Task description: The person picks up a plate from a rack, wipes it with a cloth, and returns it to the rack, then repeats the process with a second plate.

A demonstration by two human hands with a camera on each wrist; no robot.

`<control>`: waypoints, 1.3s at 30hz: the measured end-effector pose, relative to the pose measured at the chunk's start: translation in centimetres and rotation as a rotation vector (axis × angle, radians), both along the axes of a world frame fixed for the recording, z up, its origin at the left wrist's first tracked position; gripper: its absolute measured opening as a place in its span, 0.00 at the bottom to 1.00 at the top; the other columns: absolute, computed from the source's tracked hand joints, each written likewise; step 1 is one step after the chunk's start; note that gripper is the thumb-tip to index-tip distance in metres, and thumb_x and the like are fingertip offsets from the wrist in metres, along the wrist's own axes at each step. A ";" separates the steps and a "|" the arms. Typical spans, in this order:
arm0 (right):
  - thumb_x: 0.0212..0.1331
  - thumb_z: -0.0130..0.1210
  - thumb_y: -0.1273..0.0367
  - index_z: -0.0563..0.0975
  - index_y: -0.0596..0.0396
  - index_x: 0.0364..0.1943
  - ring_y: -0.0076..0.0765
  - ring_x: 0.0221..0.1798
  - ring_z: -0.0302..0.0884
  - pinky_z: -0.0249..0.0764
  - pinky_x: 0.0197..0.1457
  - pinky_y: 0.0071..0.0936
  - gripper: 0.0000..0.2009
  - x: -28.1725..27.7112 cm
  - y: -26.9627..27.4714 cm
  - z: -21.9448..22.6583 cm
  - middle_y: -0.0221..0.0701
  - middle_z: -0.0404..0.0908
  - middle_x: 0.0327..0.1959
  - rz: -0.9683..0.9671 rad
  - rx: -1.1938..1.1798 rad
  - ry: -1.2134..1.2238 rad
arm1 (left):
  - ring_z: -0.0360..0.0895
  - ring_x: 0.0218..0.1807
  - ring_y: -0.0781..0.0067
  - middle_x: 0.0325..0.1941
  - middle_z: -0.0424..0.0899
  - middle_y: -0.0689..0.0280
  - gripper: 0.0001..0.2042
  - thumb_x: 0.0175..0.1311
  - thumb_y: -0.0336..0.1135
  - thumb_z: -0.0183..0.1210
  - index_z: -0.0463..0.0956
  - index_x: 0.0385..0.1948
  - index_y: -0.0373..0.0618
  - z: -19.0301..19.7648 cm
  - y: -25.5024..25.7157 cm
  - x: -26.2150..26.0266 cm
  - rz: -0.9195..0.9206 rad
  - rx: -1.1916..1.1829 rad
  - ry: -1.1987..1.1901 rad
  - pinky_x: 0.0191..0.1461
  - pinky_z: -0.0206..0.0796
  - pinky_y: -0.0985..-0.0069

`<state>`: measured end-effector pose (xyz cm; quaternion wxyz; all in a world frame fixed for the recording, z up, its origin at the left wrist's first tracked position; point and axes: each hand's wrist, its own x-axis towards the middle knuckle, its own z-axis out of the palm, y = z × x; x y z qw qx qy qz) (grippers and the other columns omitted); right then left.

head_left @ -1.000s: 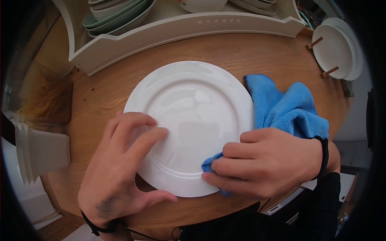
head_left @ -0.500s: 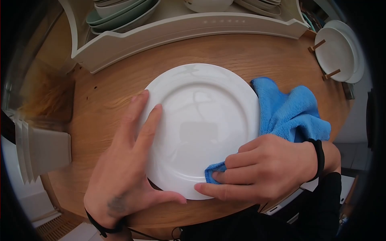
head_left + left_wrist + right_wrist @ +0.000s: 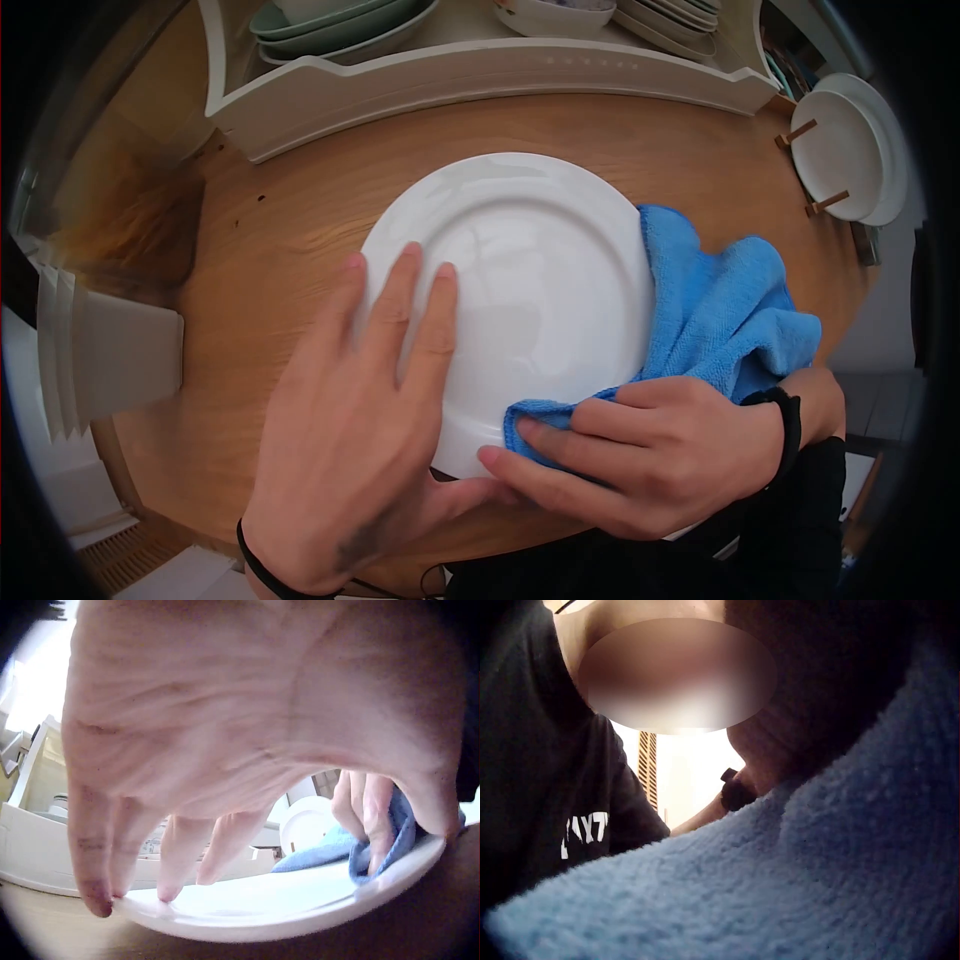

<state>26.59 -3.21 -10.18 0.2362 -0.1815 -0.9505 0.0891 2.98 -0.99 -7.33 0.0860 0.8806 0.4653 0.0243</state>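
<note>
A white plate lies on the wooden table. My left hand spans its left side, fingers extended with tips on the rim and thumb at the near edge. In the left wrist view, fingertips of the left hand touch the plate. My right hand pinches a corner of a blue cloth against the plate's near right rim; the rest of the cloth is bunched beyond the plate's right side. Close up, the cloth fills the lower right wrist view, and the fingertips are hidden there.
A white rack with stacked bowls and dishes stands along the back. Two white plates sit upright on wooden pegs at the right. At the left are pale nested containers and a blurred clear box of yellowish strands.
The left hand has shifted right and its fingers have straightened over the plate. The right hand and cloth have moved slightly down, with more of the cloth's edge showing. The head view has shifted.
</note>
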 end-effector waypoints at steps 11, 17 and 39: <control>0.52 0.60 0.68 0.81 0.64 0.52 0.20 0.23 0.71 0.65 0.21 0.18 0.22 2.2 -0.5 2.8 0.31 0.83 0.32 -0.128 -0.017 -0.320 | 0.78 0.44 0.49 0.43 0.82 0.52 0.18 0.62 0.30 0.65 0.78 0.53 0.37 -1.0 2.3 -2.8 0.191 0.127 -0.269 0.46 0.71 0.60; 0.54 0.65 0.69 0.81 0.57 0.58 0.16 0.20 0.73 0.65 0.19 0.16 0.24 3.7 1.1 4.5 0.28 0.90 0.37 -0.183 -0.055 -0.491 | 0.74 0.38 0.51 0.35 0.78 0.57 0.12 0.61 0.35 0.67 0.78 0.41 0.39 -1.5 2.3 -1.9 0.186 0.088 -0.233 0.40 0.68 0.59; 0.56 0.64 0.66 0.78 0.60 0.62 0.17 0.22 0.76 0.71 0.19 0.16 0.27 3.6 2.5 2.0 0.34 0.90 0.44 0.122 -0.257 -0.283 | 0.77 0.30 0.46 0.24 0.79 0.52 0.18 0.65 0.45 0.65 0.75 0.23 0.40 -0.5 1.3 -1.0 0.279 -0.148 -0.085 0.34 0.66 0.54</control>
